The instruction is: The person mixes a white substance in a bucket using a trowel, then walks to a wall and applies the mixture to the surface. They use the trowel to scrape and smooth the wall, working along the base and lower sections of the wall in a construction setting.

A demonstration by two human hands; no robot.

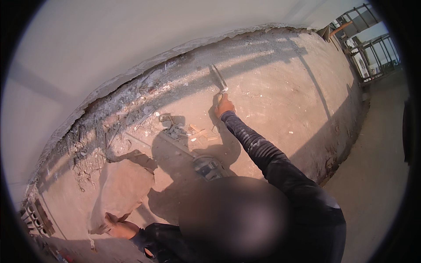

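My left hand (120, 226), at the lower left, has its fingers closed on the edge of a pale tan sack (127, 184). The sack hangs crumpled over the dusty ground, its contents hidden. Farther off, my right arm is stretched out, and my right hand (225, 106) is wrapped round the handle of a hand tool with a narrow metal blade (219, 78). That blade points away from me, low over the ground, its shadow beside it. Whether it touches the ground I cannot tell. A dark blurred shape covers the lower middle.
Loose rubble (144, 115) lies along the broken foot of a pale wall (109, 48). Wood scraps (198, 132) and a dark boxy object (208, 167) sit between my arms. Hollow blocks (35, 219) stand far left. Metal frames (377, 55) rise at upper right, past a ground edge (346, 158).
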